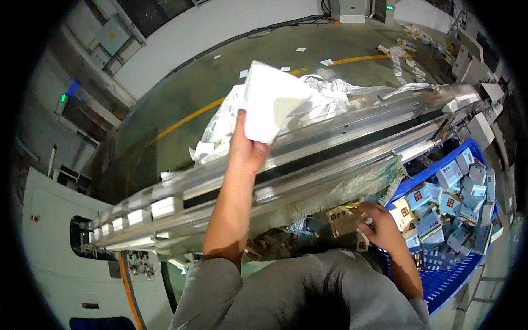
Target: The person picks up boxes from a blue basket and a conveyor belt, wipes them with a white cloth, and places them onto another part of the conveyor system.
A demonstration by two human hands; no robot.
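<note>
My left hand is raised over the conveyor and grips a white box-shaped piece by its lower end, thumb on the near side. At the lower right, my right hand is closed on a small flattened or opened carton, brown with a gold edge; its fingers are partly hidden. Just right of that hand stands a blue plastic basket, heaped with small light-blue and cream cartons. Below the carton, near my body, lie crumpled scraps in shadow.
A metal-railed conveyor crosses before me, with several white boxes at its left end by a white machine. Woven sacking hangs on its near side. White plastic bags lie beyond it; paper scraps dot the green floor.
</note>
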